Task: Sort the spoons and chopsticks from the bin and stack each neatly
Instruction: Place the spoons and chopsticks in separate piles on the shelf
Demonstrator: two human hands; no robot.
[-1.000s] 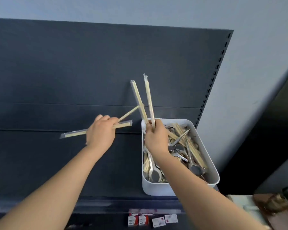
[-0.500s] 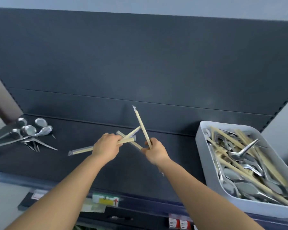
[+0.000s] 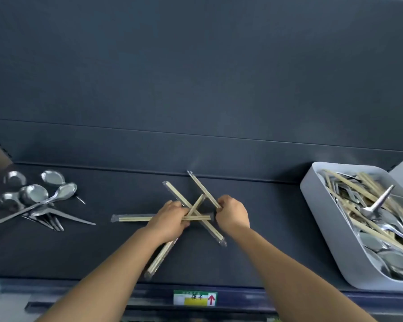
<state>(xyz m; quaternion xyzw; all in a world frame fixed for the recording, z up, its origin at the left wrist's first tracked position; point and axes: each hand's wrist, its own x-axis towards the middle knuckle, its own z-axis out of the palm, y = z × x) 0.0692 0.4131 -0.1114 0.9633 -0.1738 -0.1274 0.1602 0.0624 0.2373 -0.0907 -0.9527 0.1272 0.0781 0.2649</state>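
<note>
– On the dark shelf (image 3: 265, 228), in the middle, what do the hands have?

– A crossed bundle of wrapped chopsticks (image 3: 197, 217). The left hand (image 3: 170, 219) lies over the crossing with its fingers curled down, its grip closed on the bundle. One pair (image 3: 135, 218) runs out flat to the left of it, and another (image 3: 159, 257) slants down under the wrist towards the shelf's front edge.

– Which pairs is it really clamping?

– Hard to say, because the knuckles cover the crossing. A long diagonal pair (image 3: 175, 192) passes under the fingers and comes out low on the right, but I can't tell if it is gripped or just lying there.

– And the right hand (image 3: 232, 214)?

– Its grip is closed round the near end of an upper pair (image 3: 203, 188), which points up and left. That end is buried in the fist.

– Where is the rest?

– In the grey bin (image 3: 321, 217) at the far right of the shelf, cut off by the frame edge. More chopsticks (image 3: 349, 182) and metal spoons (image 3: 382, 247) are tangled inside, with one spoon handle (image 3: 382, 201) sticking up. I can't count them.

– Anything already sorted?

– A loose fan of spoons (image 3: 33, 196) lies at the left, well apart from the hands. Some handles run out of view.

– And the front edge?

– There is a green and yellow label (image 3: 195, 297) with a red arrow. Its characters are too blurred to read with any certainty.
</note>
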